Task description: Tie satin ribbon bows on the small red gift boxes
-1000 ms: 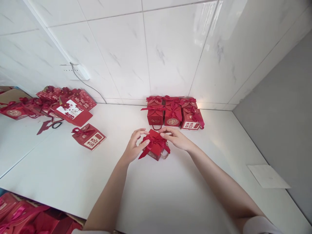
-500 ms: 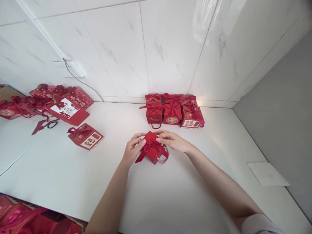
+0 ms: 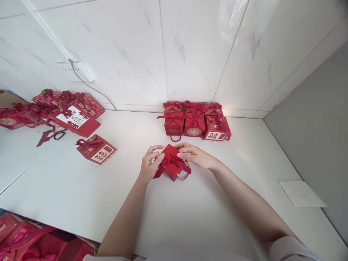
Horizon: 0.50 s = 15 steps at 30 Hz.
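A small red gift box (image 3: 172,171) with a dark red ribbon bow across its top sits on the white table, turned corner-on. A twisted cream cord handle (image 3: 183,177) loops out at its lower right. My left hand (image 3: 151,164) grips the box's left side, thumb by the ribbon and index finger curled above. From the right, my right hand (image 3: 194,155) holds the box too, its thumb on the top near the bow and the fingers behind the far edge. Whether either hand also pinches the ribbon, I cannot tell.
Several red ribboned boxes (image 3: 194,125) stand grouped by the tiled wall. A single box (image 3: 97,149) lies to the left, near dark-handled scissors (image 3: 58,135) and a pile of red packets (image 3: 76,121). More red boxes (image 3: 40,241) fill the lower left; a white sheet (image 3: 302,194) lies at right.
My left index finger has lifted and curled away from the box top. The ribbon tails have shifted slightly. The whole view has moved a little; both hands stay at the box.
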Available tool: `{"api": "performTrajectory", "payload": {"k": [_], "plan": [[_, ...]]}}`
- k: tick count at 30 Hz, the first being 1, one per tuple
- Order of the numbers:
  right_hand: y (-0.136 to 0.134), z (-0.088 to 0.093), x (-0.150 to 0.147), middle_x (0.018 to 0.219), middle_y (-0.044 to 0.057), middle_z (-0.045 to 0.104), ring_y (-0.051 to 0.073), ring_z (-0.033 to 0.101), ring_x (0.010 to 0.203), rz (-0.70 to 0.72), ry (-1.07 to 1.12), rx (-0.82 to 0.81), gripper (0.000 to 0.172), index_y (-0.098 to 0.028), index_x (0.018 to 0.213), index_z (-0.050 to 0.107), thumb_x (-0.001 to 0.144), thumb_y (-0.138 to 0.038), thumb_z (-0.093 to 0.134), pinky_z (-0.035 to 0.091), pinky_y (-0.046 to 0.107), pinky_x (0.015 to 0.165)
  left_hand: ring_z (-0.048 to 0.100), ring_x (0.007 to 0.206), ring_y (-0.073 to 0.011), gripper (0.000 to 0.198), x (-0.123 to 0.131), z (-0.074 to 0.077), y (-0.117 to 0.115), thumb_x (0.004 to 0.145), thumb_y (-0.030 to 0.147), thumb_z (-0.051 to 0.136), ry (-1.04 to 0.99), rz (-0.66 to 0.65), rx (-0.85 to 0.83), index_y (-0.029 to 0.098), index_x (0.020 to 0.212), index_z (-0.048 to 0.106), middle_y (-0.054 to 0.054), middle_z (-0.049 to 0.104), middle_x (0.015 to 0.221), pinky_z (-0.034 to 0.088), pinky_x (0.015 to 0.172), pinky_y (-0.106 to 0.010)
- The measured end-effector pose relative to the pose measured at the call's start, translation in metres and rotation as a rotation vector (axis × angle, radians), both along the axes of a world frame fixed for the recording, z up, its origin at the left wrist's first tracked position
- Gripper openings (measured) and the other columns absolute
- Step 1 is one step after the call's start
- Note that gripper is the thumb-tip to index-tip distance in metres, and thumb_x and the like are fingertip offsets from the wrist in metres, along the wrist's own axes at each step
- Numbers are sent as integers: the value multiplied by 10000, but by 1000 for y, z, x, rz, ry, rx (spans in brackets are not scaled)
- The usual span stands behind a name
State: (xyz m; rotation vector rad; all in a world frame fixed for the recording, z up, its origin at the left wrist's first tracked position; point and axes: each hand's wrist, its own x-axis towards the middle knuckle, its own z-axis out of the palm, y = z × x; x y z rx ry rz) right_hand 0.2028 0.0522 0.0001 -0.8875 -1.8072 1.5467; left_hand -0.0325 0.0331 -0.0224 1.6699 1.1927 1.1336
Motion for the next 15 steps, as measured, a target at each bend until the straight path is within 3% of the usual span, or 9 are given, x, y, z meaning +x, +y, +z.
{"api": "performTrajectory", "payload": {"k": [7, 15], "plan": [[-1, -3, 1, 1287, 38, 496, 204, 561, 1111, -8, -3, 14, 291, -235, 843, 705, 930, -463, 547, 500, 352, 918, 584, 1016, -202, 393, 4, -1, -3, 910, 329, 557, 44, 67, 75, 172, 552, 511, -75, 594, 1119, 467, 824, -321], [0, 0, 3, 1275, 37, 505, 156, 590, 930, 22, 1, -1, 272, -229, 884, 705, 931, -449, 552, 515, 324, 810, 557, 1158, -221, 376, 0, 2, -3, 918, 297, 544, 110, 51, 129, 181, 565, 486, -68, 626, 1184, 438, 944, -354]]}}
